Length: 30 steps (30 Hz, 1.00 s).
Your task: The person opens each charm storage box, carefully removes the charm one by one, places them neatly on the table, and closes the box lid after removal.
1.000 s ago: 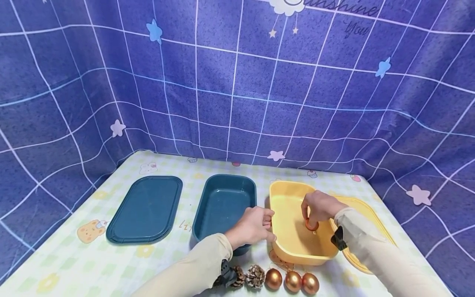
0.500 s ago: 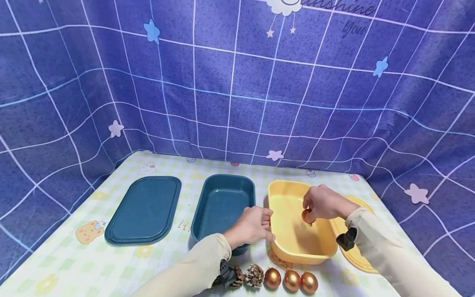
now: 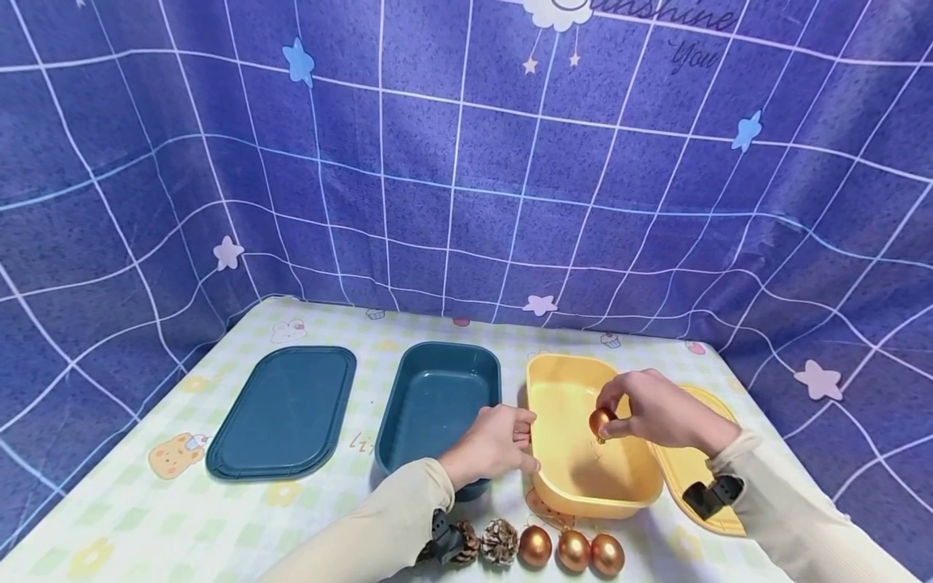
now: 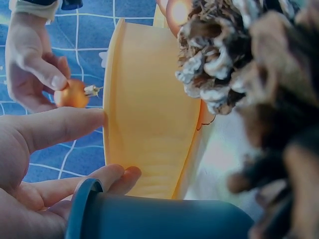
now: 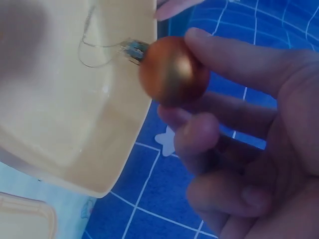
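My right hand (image 3: 659, 409) pinches a copper-coloured bauble (image 3: 601, 419) between thumb and fingers, above the inside of the yellow box (image 3: 594, 505). In the right wrist view, a silvery cap and a thin thread loop stick out from the bauble (image 5: 172, 74), over the box. My left hand (image 3: 494, 441) touches the left side of the yellow box with fairly straight fingers. Close up in the left wrist view, one fingertip (image 4: 97, 119) meets the rim, and others rest against the outer wall (image 4: 149, 94). The dark teal box (image 3: 437, 409) stands right beside that hand, partly hidden by it.
Several copper baubles (image 3: 535, 546) and pine cones (image 3: 499, 541) form a row along the near table edge; the left sleeve hides part of it. A teal lid (image 3: 284, 413) lies far left. The yellow lid (image 3: 703, 486) lies right of its box, under the right forearm.
My right hand has lifted the bauble from low in the yellow box and turned it, so more of the ball shows. The forearm has swung rightward. My left hand stays put.
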### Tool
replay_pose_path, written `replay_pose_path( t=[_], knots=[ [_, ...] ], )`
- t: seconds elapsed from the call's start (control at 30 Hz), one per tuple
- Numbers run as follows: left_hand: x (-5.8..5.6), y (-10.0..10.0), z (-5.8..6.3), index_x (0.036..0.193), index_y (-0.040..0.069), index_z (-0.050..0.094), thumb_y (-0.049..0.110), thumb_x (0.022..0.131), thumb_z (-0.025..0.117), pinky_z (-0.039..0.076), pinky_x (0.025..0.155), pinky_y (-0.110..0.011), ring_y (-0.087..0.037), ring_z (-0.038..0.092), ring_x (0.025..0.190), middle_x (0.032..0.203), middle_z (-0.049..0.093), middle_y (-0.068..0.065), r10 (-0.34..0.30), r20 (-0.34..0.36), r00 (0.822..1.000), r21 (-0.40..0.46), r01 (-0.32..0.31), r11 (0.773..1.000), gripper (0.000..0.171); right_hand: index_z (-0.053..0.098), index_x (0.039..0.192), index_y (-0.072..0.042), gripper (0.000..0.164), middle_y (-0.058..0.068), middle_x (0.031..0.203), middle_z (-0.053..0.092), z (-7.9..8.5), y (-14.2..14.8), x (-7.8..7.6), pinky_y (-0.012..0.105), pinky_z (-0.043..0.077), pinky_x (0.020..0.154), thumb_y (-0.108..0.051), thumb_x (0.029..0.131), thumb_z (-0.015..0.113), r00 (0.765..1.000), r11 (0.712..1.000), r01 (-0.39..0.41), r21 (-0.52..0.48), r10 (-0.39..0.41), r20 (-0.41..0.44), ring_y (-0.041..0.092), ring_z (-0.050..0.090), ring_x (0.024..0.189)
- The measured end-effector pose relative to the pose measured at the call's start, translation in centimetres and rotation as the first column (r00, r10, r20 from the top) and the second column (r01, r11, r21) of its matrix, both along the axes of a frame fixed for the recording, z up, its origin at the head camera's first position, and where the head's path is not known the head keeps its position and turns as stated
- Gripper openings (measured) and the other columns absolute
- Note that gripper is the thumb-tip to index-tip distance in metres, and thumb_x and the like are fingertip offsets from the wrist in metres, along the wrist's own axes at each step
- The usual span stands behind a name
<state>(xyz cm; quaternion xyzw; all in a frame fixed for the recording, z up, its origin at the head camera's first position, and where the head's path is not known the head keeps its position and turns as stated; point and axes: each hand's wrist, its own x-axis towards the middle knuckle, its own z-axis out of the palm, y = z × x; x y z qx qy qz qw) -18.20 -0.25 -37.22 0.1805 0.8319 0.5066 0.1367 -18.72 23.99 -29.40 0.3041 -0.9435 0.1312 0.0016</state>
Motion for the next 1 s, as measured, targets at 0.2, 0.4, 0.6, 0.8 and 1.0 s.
replay_pose_path(
  t=[0.2, 0.4, 0.6, 0.8, 1.0],
  knots=[
    [0.0, 0.0, 0.0, 0.136, -0.010, 0.056, -0.006, 0.072, 0.082, 0.060, 0.098, -0.038, -0.035, 0.069, 0.116, 0.129, 0.066, -0.026, 0.002, 0.001, 1.000, 0.010, -0.002, 1.000, 0.069, 0.072, 0.100, -0.017, 0.022, 0.000, 0.089, 0.073, -0.2, 0.1, 1.3, 0.021, 0.050, 0.038, -0.018, 0.081, 0.083, 0.994, 0.991, 0.038, -0.126, -0.024, 0.108, -0.002, 0.053, 0.044],
    [0.0, 0.0, 0.0, 0.137, -0.009, 0.056, -0.005, 0.072, 0.082, 0.059, 0.099, -0.038, -0.035, 0.068, 0.118, 0.131, 0.065, -0.027, 0.001, 0.018, 1.000, 0.015, -0.001, 1.000, 0.069, 0.073, 0.098, -0.022, 0.027, -0.008, 0.089, 0.073, -0.6, 0.5, 2.3, 0.017, 0.050, 0.049, -0.018, 0.076, 0.087, 0.999, 0.990, 0.020, -0.136, -0.016, 0.031, -0.004, 0.059, 0.062],
    [0.1, 0.0, 0.0, 0.138, -0.010, 0.054, -0.006, 0.073, 0.081, 0.059, 0.100, -0.037, -0.036, 0.067, 0.120, 0.132, 0.064, -0.027, -0.006, 0.031, 1.000, 0.031, 0.005, 1.000, 0.070, 0.072, 0.094, -0.025, 0.031, -0.014, 0.088, 0.071, -1.7, 1.3, 3.8, 0.015, 0.045, 0.051, -0.014, 0.070, 0.089, 0.997, 0.984, 0.012, -0.180, -0.026, -0.075, -0.005, 0.050, 0.060],
    [0.1, 0.2, 0.1, 0.138, -0.009, 0.055, -0.007, 0.074, 0.081, 0.059, 0.100, -0.037, -0.035, 0.067, 0.120, 0.132, 0.064, -0.026, -0.001, 0.030, 1.000, 0.024, 0.000, 1.000, 0.069, 0.071, 0.095, -0.027, 0.039, -0.015, 0.088, 0.069, -1.9, 2.4, 5.4, 0.014, 0.042, 0.047, -0.011, 0.065, 0.090, 0.989, 0.975, -0.010, -0.221, -0.023, -0.146, -0.011, 0.042, 0.053],
    [0.1, 0.1, -0.1, 0.138, -0.008, 0.055, -0.006, 0.073, 0.082, 0.059, 0.099, -0.035, -0.033, 0.067, 0.120, 0.133, 0.064, -0.024, 0.001, 0.016, 1.000, 0.002, -0.001, 1.000, 0.071, 0.070, 0.096, -0.028, 0.041, -0.018, 0.085, 0.067, -1.7, 2.8, 6.3, 0.009, 0.037, 0.045, -0.012, 0.065, 0.091, 0.986, 0.972, -0.050, -0.228, 0.013, -0.164, -0.013, 0.039, 0.050]
  ],
)
